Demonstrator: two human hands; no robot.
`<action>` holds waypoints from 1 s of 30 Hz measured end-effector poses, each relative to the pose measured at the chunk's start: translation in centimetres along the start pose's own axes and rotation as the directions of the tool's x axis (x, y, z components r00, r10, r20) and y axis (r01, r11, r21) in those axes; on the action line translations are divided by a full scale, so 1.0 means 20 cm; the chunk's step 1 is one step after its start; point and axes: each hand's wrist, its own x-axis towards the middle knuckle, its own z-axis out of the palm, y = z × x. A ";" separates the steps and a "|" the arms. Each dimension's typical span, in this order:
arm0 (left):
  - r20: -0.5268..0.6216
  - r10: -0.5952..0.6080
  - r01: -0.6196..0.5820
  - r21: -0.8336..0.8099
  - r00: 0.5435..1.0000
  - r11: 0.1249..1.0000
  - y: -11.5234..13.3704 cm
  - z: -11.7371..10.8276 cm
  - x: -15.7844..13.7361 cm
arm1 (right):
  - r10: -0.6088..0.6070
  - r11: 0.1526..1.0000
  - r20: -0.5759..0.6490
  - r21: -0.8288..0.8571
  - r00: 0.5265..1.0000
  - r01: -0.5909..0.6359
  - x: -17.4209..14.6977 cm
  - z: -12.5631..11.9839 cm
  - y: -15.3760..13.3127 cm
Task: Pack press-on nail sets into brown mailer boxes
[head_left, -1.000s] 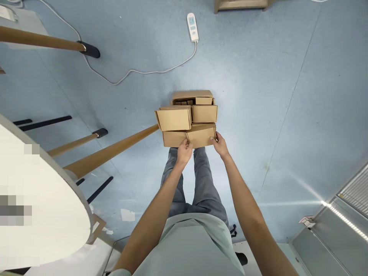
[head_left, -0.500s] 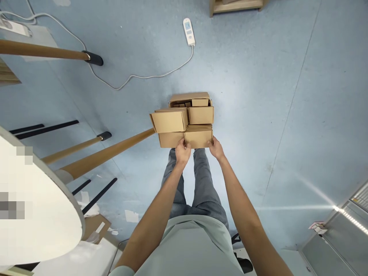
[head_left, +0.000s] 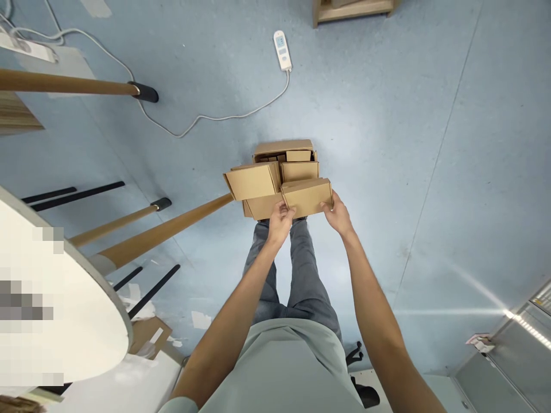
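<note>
Between both my hands is a small brown cardboard box (head_left: pixel 309 196), tilted with its right end raised. My left hand (head_left: pixel 280 222) grips its lower left corner, and my right hand (head_left: pixel 338 214) has its right end, thumb on the near face. Left of it sits another cardboard box (head_left: pixel 253 182), lying over a lower box (head_left: pixel 260 207). Behind the held box is a further cardboard box (head_left: pixel 300 170). All of these are gathered at a larger open carton (head_left: pixel 283 147), in which smaller boxes partly show. The carton's lower part is hidden.
A white handheld controller (head_left: pixel 282 50) lies on the blue floor, its cable (head_left: pixel 224 118) running left. Wooden legs (head_left: pixel 172 229) of a white round table (head_left: pixel 94 321) stand at the left. A wooden furniture piece (head_left: pixel 355 11) is at the top. My legs (head_left: pixel 301 269) are just below the boxes.
The held box has been lifted and shifted right, turning so its right end is higher. Both my hands moved right with it, uncovering more of the lower box at left.
</note>
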 end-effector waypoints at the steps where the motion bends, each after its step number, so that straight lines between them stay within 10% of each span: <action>1: -0.005 0.009 -0.009 0.010 1.000 1.000 0.02 0.02 0.02 | -0.004 1.000 -0.014 -0.009 1.000 0.004 0.04 -0.02 -0.01; 21: -0.052 0.100 -0.090 0.169 0.994 0.982 0.13 0.04 0.18 | -0.106 0.970 0.046 0.223 0.993 0.093 0.21 -0.09 0.02; 30: -0.243 0.112 -0.059 0.215 0.964 0.975 -0.02 -0.19 0.07 | -0.115 0.957 -0.074 0.258 0.991 0.131 0.36 0.05 0.14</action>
